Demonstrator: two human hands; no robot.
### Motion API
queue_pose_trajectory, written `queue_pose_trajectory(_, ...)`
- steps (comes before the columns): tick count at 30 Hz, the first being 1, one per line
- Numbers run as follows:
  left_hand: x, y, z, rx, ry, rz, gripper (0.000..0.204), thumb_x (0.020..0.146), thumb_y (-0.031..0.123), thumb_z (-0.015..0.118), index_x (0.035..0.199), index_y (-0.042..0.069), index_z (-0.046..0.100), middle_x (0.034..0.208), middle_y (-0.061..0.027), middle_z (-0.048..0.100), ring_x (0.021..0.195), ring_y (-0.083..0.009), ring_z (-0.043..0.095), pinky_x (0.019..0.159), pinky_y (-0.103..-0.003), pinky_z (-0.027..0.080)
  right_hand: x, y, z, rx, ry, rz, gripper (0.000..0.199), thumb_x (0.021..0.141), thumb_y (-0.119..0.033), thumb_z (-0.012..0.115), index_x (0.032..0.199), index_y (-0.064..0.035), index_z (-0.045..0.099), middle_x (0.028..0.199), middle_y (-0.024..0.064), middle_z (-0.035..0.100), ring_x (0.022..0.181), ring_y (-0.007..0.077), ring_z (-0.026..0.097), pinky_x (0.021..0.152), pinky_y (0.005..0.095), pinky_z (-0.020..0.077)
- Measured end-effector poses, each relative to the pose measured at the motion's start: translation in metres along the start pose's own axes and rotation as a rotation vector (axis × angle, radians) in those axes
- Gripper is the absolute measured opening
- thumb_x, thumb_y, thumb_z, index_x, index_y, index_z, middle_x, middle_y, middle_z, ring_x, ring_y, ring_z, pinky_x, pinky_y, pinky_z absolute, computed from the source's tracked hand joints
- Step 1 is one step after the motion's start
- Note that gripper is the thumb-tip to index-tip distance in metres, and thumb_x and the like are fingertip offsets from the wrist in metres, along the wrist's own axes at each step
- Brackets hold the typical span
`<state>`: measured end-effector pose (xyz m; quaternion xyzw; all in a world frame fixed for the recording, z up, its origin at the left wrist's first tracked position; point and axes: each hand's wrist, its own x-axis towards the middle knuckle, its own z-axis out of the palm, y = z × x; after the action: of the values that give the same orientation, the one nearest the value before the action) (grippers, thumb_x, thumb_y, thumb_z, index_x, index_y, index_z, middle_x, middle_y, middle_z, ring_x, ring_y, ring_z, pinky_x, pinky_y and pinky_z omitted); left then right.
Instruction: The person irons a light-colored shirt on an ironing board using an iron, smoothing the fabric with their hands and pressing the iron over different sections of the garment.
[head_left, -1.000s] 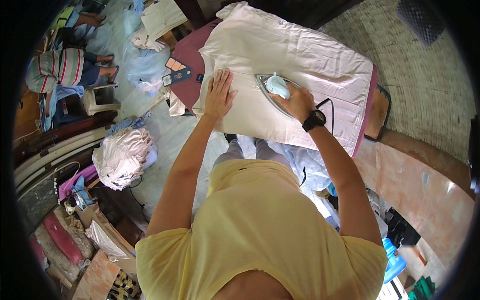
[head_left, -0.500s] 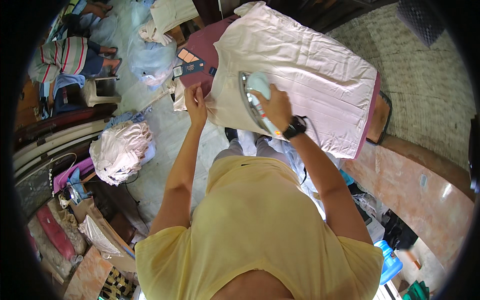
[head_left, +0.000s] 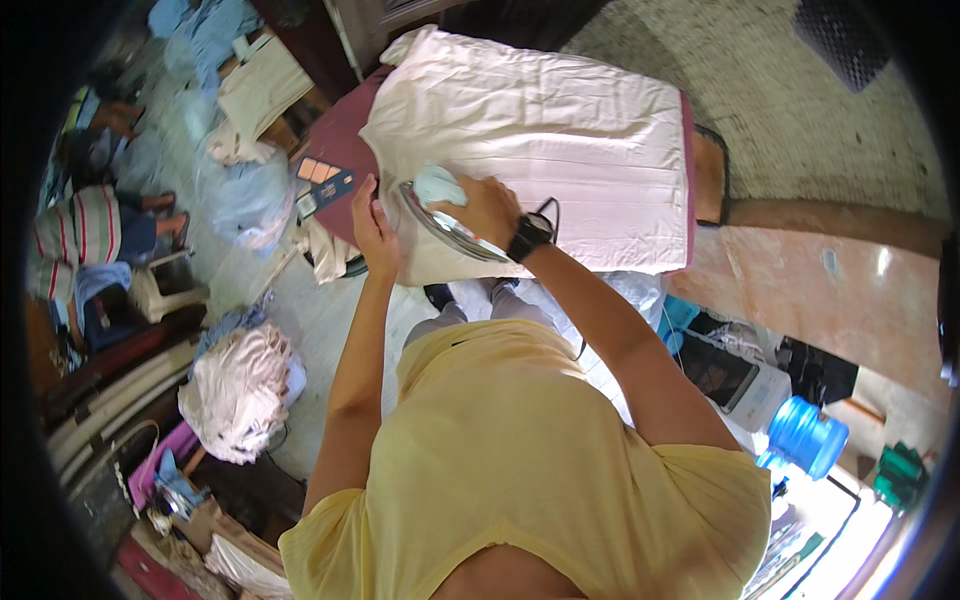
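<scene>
Right hand (head_left: 487,207) clamped on the iron (head_left: 447,213), at the near-left edge of the pale shirt (head_left: 560,150) on the board (head_left: 335,165). Left hand (head_left: 375,225), fingers together, pins that edge. Far part looks smooth; near-left corner is probably what's left.

floor: pale grey, cluttered left of the maroon ironing table (head_left: 335,165) | heap of pale cloth (head_left: 240,390) on the floor well below-left of the table | blue water jug (head_left: 806,435) far right of it, lower | reddish stone ledge (head_left: 830,290) right of the table | patterned floor (head_left: 790,110) beyond | light: bright daylight
</scene>
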<state>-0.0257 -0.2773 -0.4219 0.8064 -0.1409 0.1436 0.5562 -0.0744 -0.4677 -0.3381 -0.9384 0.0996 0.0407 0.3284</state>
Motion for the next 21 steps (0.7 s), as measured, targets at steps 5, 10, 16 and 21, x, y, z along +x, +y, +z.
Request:
queue_pose_trajectory(5, 0.001, 0.008, 0.070, 0.203, -0.493, 0.316, 0.051, 0.096, 0.011, 0.047, 0.146, 0.010, 0.037, 0.151, -0.0117, 0.037, 0.141, -0.0336, 0.031, 0.115, -0.050, 0.022, -0.025, 0.074, -0.039, -0.037, 0.213, 0.257, 0.058, 0.080, -0.057, 0.068, 0.100, -0.0019, 0.064, 0.077, 0.0218, 0.067, 0.077, 0.0383, 0.067, 0.071, 0.0481, 0.0534)
queue_pose_trajectory(10, -0.015, -0.002, 0.095, 0.463, -0.588, 0.372, 0.056, 0.096, 0.028, 0.050, 0.147, 0.010, 0.034, 0.156, -0.0081, 0.028, 0.145, -0.0317, 0.022, 0.116, -0.051, 0.019, -0.046, 0.118, -0.059, -0.100, 0.250, 0.416, 0.055, 0.084, -0.054, 0.065, 0.103, -0.0030, 0.063, 0.083, 0.0244, 0.068, 0.081, 0.0462, 0.065, 0.073, 0.0519, 0.0532)
queue_pose_trajectory(16, -0.012, 0.008, 0.092, 0.507, -0.634, 0.351, 0.058, 0.097, 0.031, 0.048, 0.148, 0.009, 0.032, 0.157, -0.0061, 0.026, 0.146, -0.0311, 0.019, 0.117, -0.050, 0.018, -0.069, 0.198, -0.083, -0.177, 0.758, 0.883, 0.063, 0.084, -0.064, 0.059, 0.094, -0.0013, 0.062, 0.083, 0.0262, 0.067, 0.084, 0.0455, 0.065, 0.073, 0.0505, 0.0523)
queue_pose_trajectory(21, -0.014, 0.013, 0.099, 0.556, -0.660, 0.326, 0.061, 0.096, 0.034, 0.049, 0.148, 0.009, 0.032, 0.157, -0.0056, 0.026, 0.146, -0.0310, 0.018, 0.117, -0.050, 0.017, -0.062, 0.285, -0.140, -0.125, 1.055, 1.067, 0.055, 0.084, -0.051, 0.066, 0.080, 0.0045, 0.068, 0.078, 0.0277, 0.067, 0.076, 0.0433, 0.067, 0.067, 0.0494, 0.0528)
